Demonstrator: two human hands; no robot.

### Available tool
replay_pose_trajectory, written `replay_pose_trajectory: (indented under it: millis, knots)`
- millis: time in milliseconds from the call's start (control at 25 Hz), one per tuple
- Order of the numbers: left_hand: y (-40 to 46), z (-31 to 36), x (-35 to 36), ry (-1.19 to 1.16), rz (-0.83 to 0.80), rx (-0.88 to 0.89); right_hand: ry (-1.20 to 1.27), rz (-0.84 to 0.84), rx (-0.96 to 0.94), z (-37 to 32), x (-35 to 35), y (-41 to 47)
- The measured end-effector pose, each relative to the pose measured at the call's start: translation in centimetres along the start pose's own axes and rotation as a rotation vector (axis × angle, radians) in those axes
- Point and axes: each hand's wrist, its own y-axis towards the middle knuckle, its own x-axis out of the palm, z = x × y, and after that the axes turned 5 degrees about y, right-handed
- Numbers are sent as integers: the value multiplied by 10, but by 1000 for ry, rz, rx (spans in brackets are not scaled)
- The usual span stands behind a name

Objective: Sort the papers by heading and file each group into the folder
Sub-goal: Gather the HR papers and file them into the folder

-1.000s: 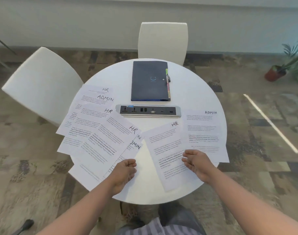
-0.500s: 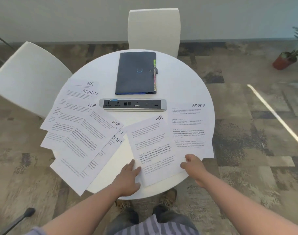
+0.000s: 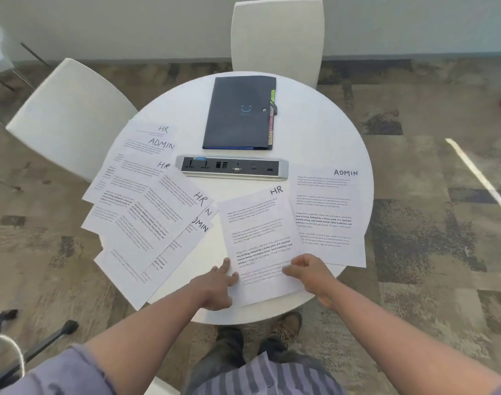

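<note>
A printed sheet headed HR (image 3: 258,223) lies at the near middle of the round white table (image 3: 315,132). My left hand (image 3: 218,283) touches its lower left edge with straight fingers. My right hand (image 3: 309,273) is on its lower right corner, fingers curled and thumb on the paper, apparently pinching it. To its right lies a sheet headed ADMIN (image 3: 326,209). Several overlapping HR and ADMIN sheets (image 3: 146,212) fan out on the left, some hanging over the table edge. The dark folder (image 3: 238,115), closed and with coloured tabs, lies at the far middle.
A grey socket strip (image 3: 232,166) sits across the table between the folder and the papers. White chairs stand at the left (image 3: 69,115) and at the far side (image 3: 276,38). A chair base (image 3: 44,337) is on the carpet at the lower left.
Both hands have closed in on the middle HR sheet. The left hand came from the left pile to its left edge, and the right hand slid onto its lower right corner.
</note>
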Motion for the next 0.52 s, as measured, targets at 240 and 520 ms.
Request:
replay_pose_trajectory:
  millis: [240,520]
  knots:
    - [-2,2,0,-3,-4,-6,-260,224,-55,-3,14,-5]
    - [-2,-2,1,-34,6,5,-348,303,-12,10,20,-7]
